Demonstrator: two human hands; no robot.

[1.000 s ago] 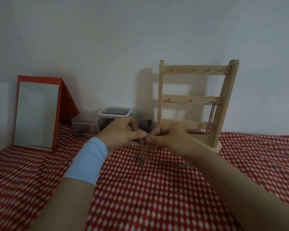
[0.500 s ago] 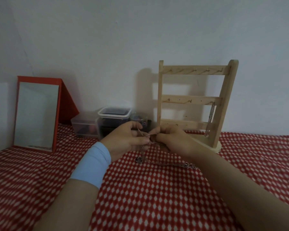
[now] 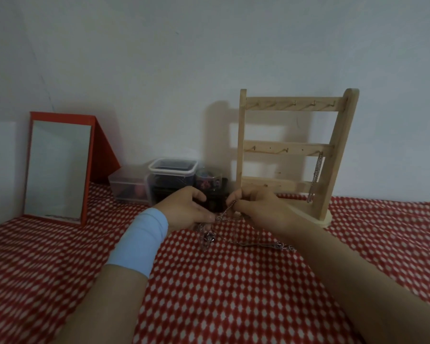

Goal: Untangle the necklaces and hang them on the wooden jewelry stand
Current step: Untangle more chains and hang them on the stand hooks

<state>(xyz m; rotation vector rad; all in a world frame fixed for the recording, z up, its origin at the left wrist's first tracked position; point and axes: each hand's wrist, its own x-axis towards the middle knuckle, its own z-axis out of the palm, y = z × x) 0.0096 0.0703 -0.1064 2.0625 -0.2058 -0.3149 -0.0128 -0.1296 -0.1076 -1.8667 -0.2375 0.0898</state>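
A tangle of silver necklaces [image 3: 233, 238] lies partly on the red-and-white cloth and partly lifted between my hands. My left hand [image 3: 184, 211], with a light blue wristband, pinches the chain at its fingertips. My right hand [image 3: 257, 207] pinches the same chain a little higher, just to the right. A pendant [image 3: 208, 238] hangs below my left fingers. The wooden jewelry stand [image 3: 292, 150] rises right behind my right hand, and one silver chain [image 3: 315, 178] hangs from the right end of its middle rail.
A red-framed mirror [image 3: 57, 167] leans at the back left. Clear plastic boxes [image 3: 170, 181] with small items sit between the mirror and the stand, close behind my left hand. The wall is directly behind everything.
Both hands have sunk slightly toward the cloth and drawn a little apart, stretching the chain between them. The stand and its hanging chain have not moved.
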